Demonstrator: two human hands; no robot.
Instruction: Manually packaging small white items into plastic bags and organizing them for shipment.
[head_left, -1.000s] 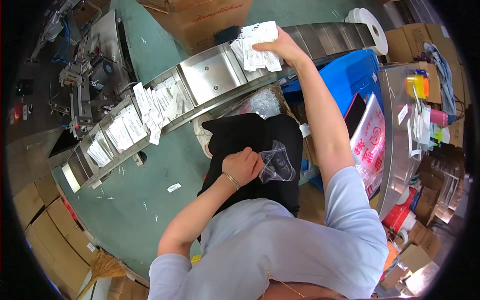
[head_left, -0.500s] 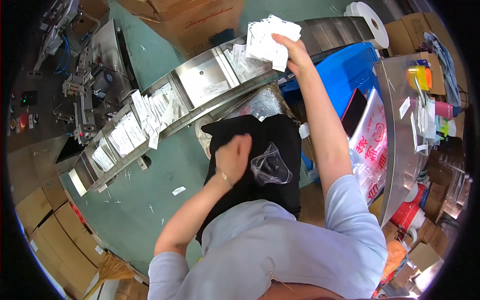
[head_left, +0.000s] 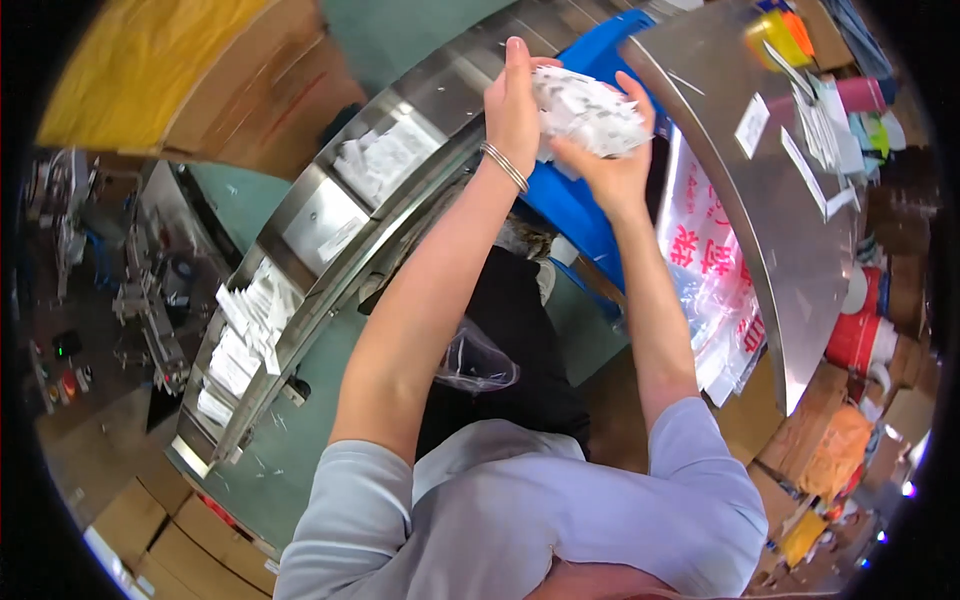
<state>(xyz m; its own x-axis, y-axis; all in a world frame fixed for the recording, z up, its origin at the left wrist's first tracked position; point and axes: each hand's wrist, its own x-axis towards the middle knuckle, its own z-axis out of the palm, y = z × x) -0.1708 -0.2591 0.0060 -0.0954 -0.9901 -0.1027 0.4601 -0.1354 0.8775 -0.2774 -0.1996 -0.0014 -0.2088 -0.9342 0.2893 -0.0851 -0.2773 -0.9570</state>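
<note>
A thick bundle of small white packets [head_left: 592, 112] is clasped between both hands, above the blue bin. My left hand [head_left: 514, 112] presses against the bundle's left side, its fingers pointing up and away. On the right and near side, my right hand [head_left: 618, 172] grips the bundle with the thumb across its near edge and the fingers behind. The packets look slightly blurred. Over my lap lies a clear plastic bag [head_left: 478, 360], partly hidden by my left forearm.
A metal trough [head_left: 352, 262] with dividers curves along the left, holding white packets [head_left: 245, 325] in several compartments. The blue bin [head_left: 575, 215] stands beneath my hands. A metal table [head_left: 735, 190] is at the right, and a large cardboard box [head_left: 265, 95] stands far left.
My left hand has risen from my lap to the packets and now clasps them with my right hand. The bundle has moved right, from over the trough to above the blue bin; the view has turned right.
</note>
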